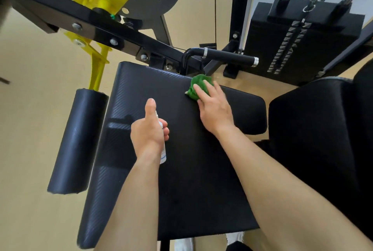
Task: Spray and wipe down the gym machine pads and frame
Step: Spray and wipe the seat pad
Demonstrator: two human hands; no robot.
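Observation:
A wide black seat pad (153,81) fills the middle of the view. My right hand (214,107) presses a crumpled green cloth (198,87) against the pad's far right edge, fingers laid over it. My left hand (148,129) grips a small white spray bottle (162,149) above the pad's centre, thumb raised over the top; most of the bottle is hidden behind the hand. The black frame bar (113,30) with bolts runs diagonally above the pad.
A black roller pad (78,139) hangs left of the seat on a yellow bracket (97,69). A black handle (228,57) juts out beyond the cloth. The weight stack (298,42) stands at the back right, another black pad (314,129) on the right.

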